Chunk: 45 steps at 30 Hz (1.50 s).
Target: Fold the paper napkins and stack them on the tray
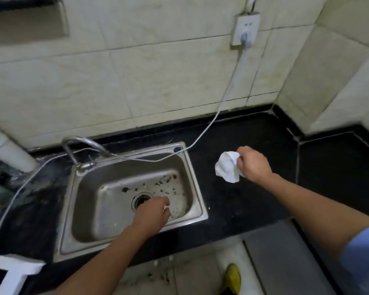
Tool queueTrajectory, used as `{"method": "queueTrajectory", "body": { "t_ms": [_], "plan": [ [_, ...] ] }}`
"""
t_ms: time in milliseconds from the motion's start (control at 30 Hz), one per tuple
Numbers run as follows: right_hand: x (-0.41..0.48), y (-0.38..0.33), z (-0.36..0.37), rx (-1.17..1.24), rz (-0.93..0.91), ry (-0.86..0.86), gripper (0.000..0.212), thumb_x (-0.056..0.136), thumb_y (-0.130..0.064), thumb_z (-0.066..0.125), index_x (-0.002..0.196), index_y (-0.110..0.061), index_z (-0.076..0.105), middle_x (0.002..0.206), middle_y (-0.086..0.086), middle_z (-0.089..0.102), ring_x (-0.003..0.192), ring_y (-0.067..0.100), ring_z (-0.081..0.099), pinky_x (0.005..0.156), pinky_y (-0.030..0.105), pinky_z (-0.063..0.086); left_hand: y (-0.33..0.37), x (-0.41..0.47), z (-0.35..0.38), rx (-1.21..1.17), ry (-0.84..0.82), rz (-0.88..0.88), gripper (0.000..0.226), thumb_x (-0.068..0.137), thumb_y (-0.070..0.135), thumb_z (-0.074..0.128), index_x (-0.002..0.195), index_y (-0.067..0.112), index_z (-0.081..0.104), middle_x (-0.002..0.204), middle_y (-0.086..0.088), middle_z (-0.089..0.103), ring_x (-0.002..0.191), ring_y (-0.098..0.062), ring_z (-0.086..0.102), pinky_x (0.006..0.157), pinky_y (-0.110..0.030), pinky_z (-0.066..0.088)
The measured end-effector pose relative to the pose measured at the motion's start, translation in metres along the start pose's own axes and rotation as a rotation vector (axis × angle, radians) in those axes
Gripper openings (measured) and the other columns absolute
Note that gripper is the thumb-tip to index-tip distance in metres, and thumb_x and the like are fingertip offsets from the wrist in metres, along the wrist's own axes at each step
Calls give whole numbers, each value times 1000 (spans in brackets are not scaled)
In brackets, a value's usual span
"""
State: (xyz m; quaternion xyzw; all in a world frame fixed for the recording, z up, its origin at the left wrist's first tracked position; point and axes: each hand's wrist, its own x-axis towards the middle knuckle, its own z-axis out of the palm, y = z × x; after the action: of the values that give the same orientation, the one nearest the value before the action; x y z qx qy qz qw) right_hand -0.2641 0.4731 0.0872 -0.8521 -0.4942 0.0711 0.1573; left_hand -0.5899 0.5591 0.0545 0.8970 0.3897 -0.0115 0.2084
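Head view: the right hand pinches a crumpled white napkin above the black counter, at 2 o'clock from the steel sink. The left hand hangs over the basin with its fingers curled; whether it grips anything cannot be told. A white cable crosses the sink's far rim, and the faucet stands at 11 o'clock.

no legible text, labels, brands or numbers anywhere

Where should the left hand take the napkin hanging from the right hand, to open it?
Probably a pinch grip on the napkin at its free lower edge, from the sink side: the right hand bunches its top, leaving the bottom loose.
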Motion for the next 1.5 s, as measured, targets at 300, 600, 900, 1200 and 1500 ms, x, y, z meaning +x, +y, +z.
{"method": "queueTrajectory", "body": {
  "t_ms": [300,600,900,1200,1500],
  "plan": [
    [-27,130,40,-151,-98,-278,28,90,-21,47,115,-14,56,120,5,49,112,25,48,77,39,49,117,90,65,9,-82,3,19,91,28,49,103,20,61,101,-1,66,92,-22,61,76,-34,50],
    [-64,192,62,-75,-155,-545,47,91,-24,48,138,-28,48,154,-6,29,140,20,28,100,36,44,143,121,108,123,-304,1,17,88,27,50,100,21,60,101,-4,66,92,-23,62,75,-33,50],
    [8,213,49,91,339,-357,38,91,-32,54,127,-20,52,123,5,52,113,26,53,89,40,48,166,221,121,-16,-272,16,65,79,29,69,137,23,42,131,-7,43,120,-28,46,93,-43,47],
    [7,206,71,204,557,-420,16,83,-21,56,98,-22,62,92,-2,65,87,21,63,69,29,46,161,249,133,-246,-252,161,20,69,37,62,74,17,63,122,1,61,111,-21,49,88,-36,42],
    [29,218,54,424,549,-113,8,91,-28,60,93,-27,52,76,-4,62,69,13,60,62,33,49,137,295,90,-557,-232,-69,19,73,9,71,67,21,57,66,-4,63,62,-23,62,59,-44,55]
  ]
}}
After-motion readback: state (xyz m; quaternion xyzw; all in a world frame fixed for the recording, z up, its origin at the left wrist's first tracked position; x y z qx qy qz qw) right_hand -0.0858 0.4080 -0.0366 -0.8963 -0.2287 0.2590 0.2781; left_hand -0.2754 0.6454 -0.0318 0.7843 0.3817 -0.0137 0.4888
